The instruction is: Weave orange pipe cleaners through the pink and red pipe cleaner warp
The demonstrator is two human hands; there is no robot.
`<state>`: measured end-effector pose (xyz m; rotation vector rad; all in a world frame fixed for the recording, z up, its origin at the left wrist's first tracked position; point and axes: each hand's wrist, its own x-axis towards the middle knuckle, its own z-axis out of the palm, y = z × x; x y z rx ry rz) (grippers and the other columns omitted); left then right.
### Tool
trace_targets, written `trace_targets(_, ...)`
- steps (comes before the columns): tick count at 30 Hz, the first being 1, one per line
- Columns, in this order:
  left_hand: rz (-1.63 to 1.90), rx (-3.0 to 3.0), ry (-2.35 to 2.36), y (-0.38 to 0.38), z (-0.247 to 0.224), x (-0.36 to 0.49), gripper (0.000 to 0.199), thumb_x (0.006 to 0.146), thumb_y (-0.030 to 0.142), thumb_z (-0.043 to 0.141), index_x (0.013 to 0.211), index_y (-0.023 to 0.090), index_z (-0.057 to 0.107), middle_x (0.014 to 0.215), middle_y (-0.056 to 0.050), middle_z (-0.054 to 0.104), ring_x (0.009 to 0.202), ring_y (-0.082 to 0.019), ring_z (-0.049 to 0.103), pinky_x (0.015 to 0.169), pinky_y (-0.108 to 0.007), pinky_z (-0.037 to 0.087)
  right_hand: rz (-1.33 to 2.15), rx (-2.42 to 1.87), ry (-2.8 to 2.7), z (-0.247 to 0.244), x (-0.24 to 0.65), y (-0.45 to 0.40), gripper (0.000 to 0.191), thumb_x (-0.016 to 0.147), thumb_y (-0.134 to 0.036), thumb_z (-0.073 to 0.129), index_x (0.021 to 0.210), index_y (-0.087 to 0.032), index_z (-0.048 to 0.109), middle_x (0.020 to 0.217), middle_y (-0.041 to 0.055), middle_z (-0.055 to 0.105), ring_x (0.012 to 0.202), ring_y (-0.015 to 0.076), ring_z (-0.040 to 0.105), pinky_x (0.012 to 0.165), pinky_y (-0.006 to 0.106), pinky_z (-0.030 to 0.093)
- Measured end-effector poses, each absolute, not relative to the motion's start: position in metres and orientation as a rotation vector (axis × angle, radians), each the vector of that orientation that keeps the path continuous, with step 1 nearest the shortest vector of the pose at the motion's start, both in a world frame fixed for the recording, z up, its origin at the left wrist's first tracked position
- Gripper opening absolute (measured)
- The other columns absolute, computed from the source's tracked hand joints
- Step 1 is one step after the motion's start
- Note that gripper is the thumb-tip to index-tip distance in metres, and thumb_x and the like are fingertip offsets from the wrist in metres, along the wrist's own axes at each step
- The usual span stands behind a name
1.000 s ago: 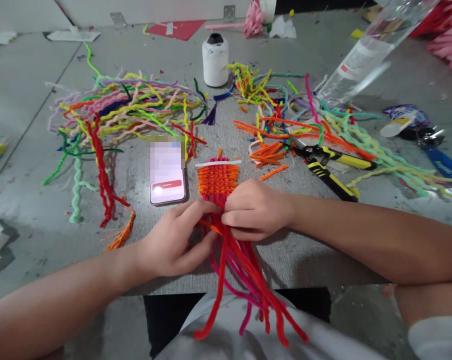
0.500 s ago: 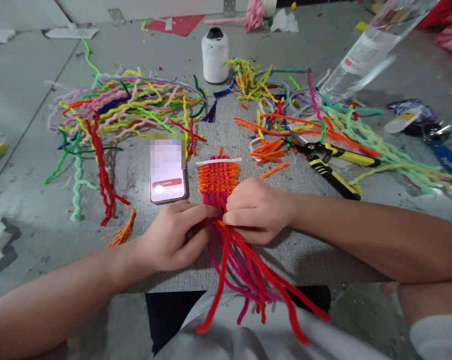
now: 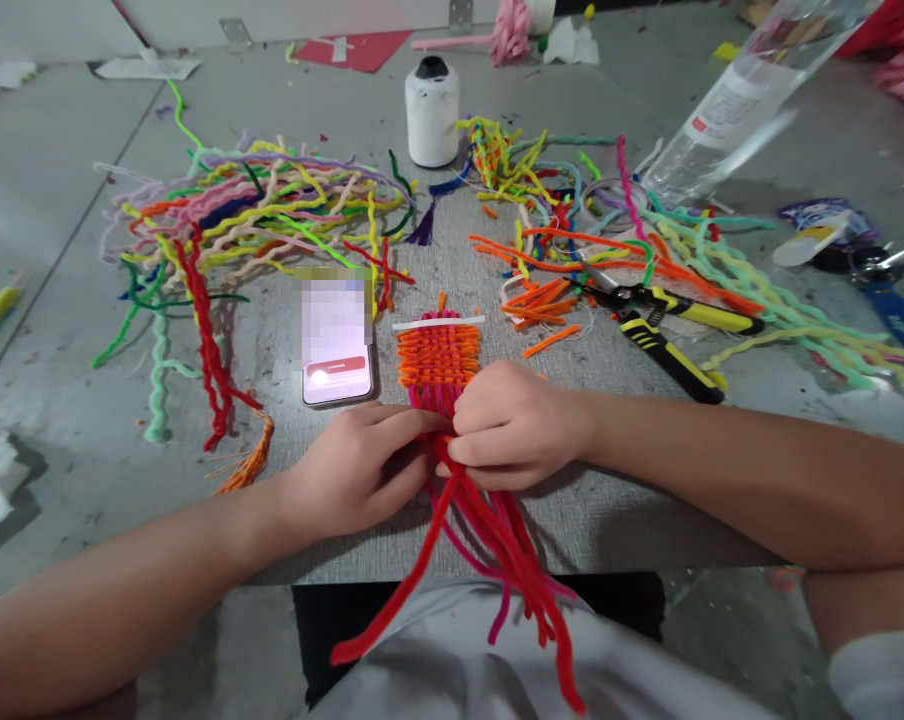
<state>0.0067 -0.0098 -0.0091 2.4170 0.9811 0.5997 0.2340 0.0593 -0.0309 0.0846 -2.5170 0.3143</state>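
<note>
Pinch grip, both sides: left hand and right hand hold red strands between closed fingertips, partly hidden, just below the orange-and-pink woven piece, which lies on the grey table. Red strands trail past the near edge; phone left of the woven piece, yellow-and-black pliers to the right, handles spread.

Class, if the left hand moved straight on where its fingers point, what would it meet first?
The red strands right before it, then probably the right hand; depth there is unclear.
</note>
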Motion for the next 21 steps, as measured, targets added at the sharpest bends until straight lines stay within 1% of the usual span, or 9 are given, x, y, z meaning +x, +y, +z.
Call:
trace_targets(3, 0.569, 2.417, 0.988, -0.01, -0.009, 0.006, 0.021, 0.099, 0.019, 0.05, 0.114, 0.018, 0.065, 0.086, -0.003, 0.073, 0.073, -0.015, 0.069, 0.064, -0.025, 0.052, 0.324, 0.113, -2.558, -0.029, 0.232, 0.053, 0.031, 0.103, -0.029, 0.05, 0.074, -0.024, 0.06, 0.061, -0.0031, 0.056, 0.056, 0.0127, 0.052, 0.057, 0.034, 0.033)
trace_targets(7, 0.58, 2.414, 0.998, -0.01, -0.009, 0.005, 0.024, 0.097, 0.016, 0.049, 0.117, 0.019, 0.064, 0.09, -0.004, 0.075, 0.076, -0.016, 0.07, 0.066, -0.026, 0.054, 0.372, 0.188, -2.556, -0.026, 0.231, 0.046, 0.023, 0.101, -0.028, 0.05, 0.085, -0.023, 0.066, 0.063, -0.0033, 0.057, 0.058, 0.0133, 0.054, 0.058, 0.034, 0.037)
trace_targets(10, 0.612, 2.412, 1.033, -0.011, -0.011, 0.004, 0.025, 0.097, 0.016, 0.05, 0.117, 0.019, 0.064, 0.093, -0.004, 0.076, 0.077, -0.016, 0.071, 0.067, -0.026, 0.055, 0.367, 0.248, -2.548, -0.025, 0.23, 0.043, 0.023, 0.1, -0.027, 0.049, 0.085, -0.022, 0.065, 0.064, -0.003, 0.057, 0.059, 0.0139, 0.054, 0.058, 0.034, 0.038)
trace_targets(12, 0.635, 2.416, 1.054, -0.011, -0.012, 0.004, 0.025, 0.097, 0.016, 0.049, 0.117, 0.019, 0.064, 0.094, -0.004, 0.077, 0.077, -0.016, 0.072, 0.068, -0.026, 0.055, 0.323, 0.243, -2.531, -0.026, 0.231, 0.045, 0.025, 0.101, -0.029, 0.047, 0.083, -0.023, 0.063, 0.063, -0.0029, 0.057, 0.058, 0.0141, 0.053, 0.056, 0.035, 0.038)
trace_targets(15, 0.636, 2.425, 1.092, -0.012, -0.011, 0.004, 0.023, 0.097, 0.018, 0.05, 0.115, 0.018, 0.065, 0.088, -0.003, 0.076, 0.07, -0.014, 0.069, 0.063, -0.024, 0.053, 0.263, 0.149, -2.463, -0.029, 0.232, 0.051, 0.022, 0.102, -0.031, 0.049, 0.085, -0.023, 0.06, 0.064, -0.0028, 0.058, 0.057, 0.0141, 0.052, 0.055, 0.034, 0.036)
trace_targets(18, 0.646, 2.433, 1.125, -0.012, -0.01, 0.005, 0.022, 0.097, 0.02, 0.052, 0.115, 0.017, 0.066, 0.079, 0.0, 0.072, 0.06, -0.012, 0.064, 0.057, -0.023, 0.047, 0.265, 0.041, -2.389, -0.031, 0.233, 0.058, 0.009, 0.1, -0.026, 0.055, 0.094, -0.021, 0.059, 0.068, -0.0021, 0.063, 0.06, 0.0139, 0.057, 0.057, 0.032, 0.038)
trace_targets(21, 0.654, 2.446, 1.099, -0.011, -0.009, 0.006, 0.019, 0.098, 0.018, 0.052, 0.111, 0.017, 0.065, 0.079, -0.001, 0.071, 0.063, -0.013, 0.063, 0.058, -0.023, 0.047, 0.284, -0.011, -2.389, -0.034, 0.233, 0.063, 0.005, 0.1, -0.025, 0.057, 0.101, -0.02, 0.058, 0.074, -0.0003, 0.068, 0.065, 0.0141, 0.061, 0.06, 0.031, 0.04)
